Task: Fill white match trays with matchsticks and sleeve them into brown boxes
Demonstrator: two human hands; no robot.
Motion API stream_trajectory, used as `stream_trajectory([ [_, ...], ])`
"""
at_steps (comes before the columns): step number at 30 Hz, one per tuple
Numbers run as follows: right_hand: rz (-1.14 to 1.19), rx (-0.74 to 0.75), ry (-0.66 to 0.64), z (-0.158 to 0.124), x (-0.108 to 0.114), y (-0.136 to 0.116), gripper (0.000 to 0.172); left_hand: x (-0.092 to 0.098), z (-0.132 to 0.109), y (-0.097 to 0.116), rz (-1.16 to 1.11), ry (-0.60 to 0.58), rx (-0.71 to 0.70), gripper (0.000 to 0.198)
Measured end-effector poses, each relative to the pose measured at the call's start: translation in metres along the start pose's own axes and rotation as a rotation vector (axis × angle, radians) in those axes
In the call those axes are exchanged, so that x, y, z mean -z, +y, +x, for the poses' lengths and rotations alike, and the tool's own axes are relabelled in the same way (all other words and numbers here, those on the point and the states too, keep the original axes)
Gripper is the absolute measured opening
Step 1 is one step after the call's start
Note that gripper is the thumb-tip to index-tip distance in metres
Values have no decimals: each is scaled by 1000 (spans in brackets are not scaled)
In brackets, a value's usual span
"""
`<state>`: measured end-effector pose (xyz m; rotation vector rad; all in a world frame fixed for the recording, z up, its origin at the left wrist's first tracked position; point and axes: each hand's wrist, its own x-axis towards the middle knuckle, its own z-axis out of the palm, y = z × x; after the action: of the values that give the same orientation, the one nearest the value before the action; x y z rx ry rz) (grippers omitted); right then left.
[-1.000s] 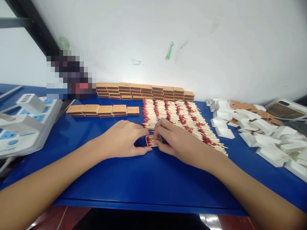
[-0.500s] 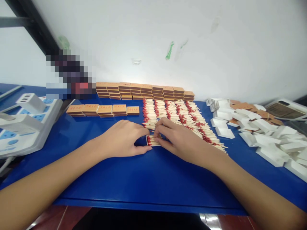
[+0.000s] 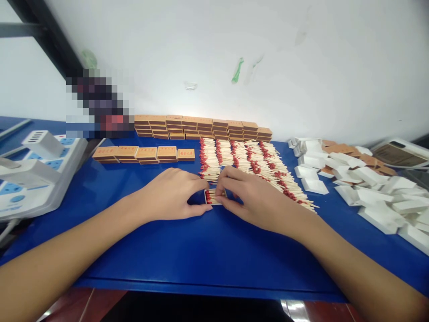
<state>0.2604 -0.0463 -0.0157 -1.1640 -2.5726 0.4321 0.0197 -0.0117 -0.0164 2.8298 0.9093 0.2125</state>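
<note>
A small white matchbox tray [image 3: 205,197] with red-headed matches [image 3: 212,196] lying in it rests on the blue table. My left hand [image 3: 176,193] holds the tray's left end between thumb and forefinger. Over the tray's right part, my right hand [image 3: 246,192] is closed in a pinch at the matches, and its fingertips hide some of them. Just beyond both hands, loose matches [image 3: 209,154] lie in several rows with their red heads mostly to the left.
Closed matchboxes [image 3: 147,154] stand in a short row at the left, with a longer stack [image 3: 197,123] along the wall. White empty trays [image 3: 378,197] and brown sleeves [image 3: 338,148] are heaped at the right, near a phone [image 3: 398,152]. A power strip [image 3: 63,179] sits at the left.
My right hand's fingertips have shifted very slightly over the tray, and more of its right end shows. My left hand stays where it was.
</note>
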Motion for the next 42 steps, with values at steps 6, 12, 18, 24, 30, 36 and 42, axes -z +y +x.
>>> stream_trajectory([
  [6, 27, 0, -44, -1, 2, -2, 11, 1, 0, -1, 3, 2, 5, 30],
  [12, 27, 7, -31, -1, 1, 3, 9, 1, 0, 0, 1, -2, 3, 30],
  [18, 19, -21, -17, 0, 1, 3, 4, 0, 0, -1, -14, 6, -8, 29],
  [24, -11, -41, 22, 2, 3, 4, 7, 2, 0, -1, -19, -2, -1, 28],
  [30, -134, -135, 147, 7, 1, 24, 10, 4, -2, 2, -42, -17, -17, 28],
  [36, -75, -151, 51, 13, -4, 26, 10, 4, -2, 3, -54, -23, -27, 27],
  [42, -158, -189, 9, 12, -4, 23, 13, 4, -2, 2, -54, -21, -23, 26],
])
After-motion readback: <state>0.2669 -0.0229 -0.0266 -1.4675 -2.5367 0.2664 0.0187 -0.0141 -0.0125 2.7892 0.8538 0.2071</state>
